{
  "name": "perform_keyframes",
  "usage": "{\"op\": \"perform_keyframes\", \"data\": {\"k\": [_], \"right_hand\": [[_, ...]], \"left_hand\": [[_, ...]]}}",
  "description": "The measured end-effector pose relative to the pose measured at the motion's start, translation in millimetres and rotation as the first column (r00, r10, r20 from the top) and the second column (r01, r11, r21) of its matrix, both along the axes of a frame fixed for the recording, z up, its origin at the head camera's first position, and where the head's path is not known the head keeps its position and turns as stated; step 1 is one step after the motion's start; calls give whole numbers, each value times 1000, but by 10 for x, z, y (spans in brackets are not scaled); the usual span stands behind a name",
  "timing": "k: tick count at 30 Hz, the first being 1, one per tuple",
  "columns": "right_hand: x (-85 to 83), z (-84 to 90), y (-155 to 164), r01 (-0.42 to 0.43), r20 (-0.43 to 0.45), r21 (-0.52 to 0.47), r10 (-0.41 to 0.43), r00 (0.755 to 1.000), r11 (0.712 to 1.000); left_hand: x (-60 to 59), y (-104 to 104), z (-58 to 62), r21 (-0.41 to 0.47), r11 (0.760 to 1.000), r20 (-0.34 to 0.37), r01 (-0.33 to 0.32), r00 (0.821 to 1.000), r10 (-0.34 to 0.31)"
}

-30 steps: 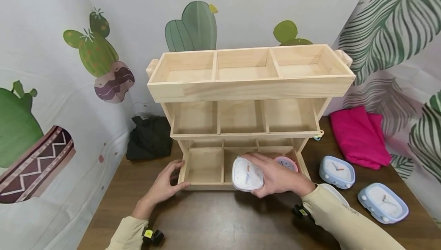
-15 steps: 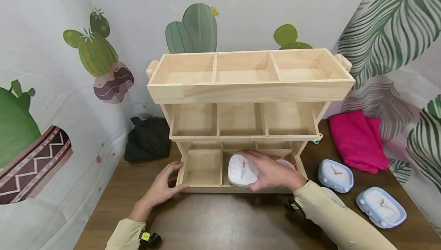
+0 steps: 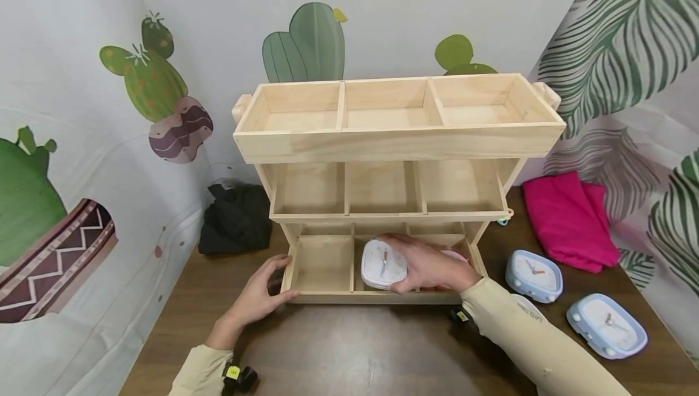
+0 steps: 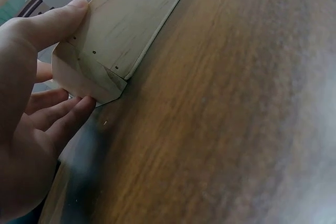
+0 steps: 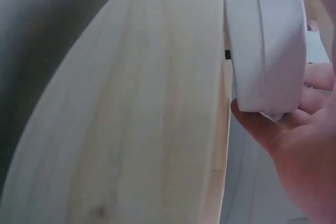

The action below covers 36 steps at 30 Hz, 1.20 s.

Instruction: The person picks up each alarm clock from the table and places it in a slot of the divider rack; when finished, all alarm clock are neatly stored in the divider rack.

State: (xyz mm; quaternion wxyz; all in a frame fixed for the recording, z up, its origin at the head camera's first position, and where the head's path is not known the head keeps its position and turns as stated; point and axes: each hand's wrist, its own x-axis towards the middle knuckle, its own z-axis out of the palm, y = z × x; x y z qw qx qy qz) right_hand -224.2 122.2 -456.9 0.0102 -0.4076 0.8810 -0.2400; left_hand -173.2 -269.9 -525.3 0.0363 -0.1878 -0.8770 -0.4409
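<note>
1. The white clock (image 3: 384, 264) sits in the grasp of the right hand (image 3: 431, 265), face up, over the middle compartment of the lowest tier of the wooden shelf (image 3: 393, 141). The right wrist view shows its white casing (image 5: 268, 40) just beside the front board, fingers curled under and behind it.
2. The left hand (image 3: 256, 296) grasps the shelf's front left corner, thumb on the front board (image 4: 126, 19) and fingers around the side.
3. Likely trouble: the clock's lower edge could catch on the front board or a divider and tip out of the fingers, since the compartment looks only a little wider than the clock.
4. The pink clock (image 3: 455, 256) in the right compartment lies just behind the right hand; a knuckle could nudge it.
5. If the left hand lets go, a push on the clock may slide the shelf across the table (image 3: 355, 353).
6. Two blue clocks (image 3: 533, 275) (image 3: 606, 325), a pink cloth (image 3: 568, 217) and a black cloth (image 3: 236, 219) lie well apart.
7. No brand or writing is readable; the clock faces are too small.
</note>
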Motion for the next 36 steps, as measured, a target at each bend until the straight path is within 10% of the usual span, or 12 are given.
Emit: {"op": "perform_keyframes", "data": {"k": [36], "right_hand": [[-207, -122, 14, -63, 174, 111, 43, 984, 992]], "left_hand": [[-13, 22, 1, 12, 1000, 14, 3, 1000, -4]]}}
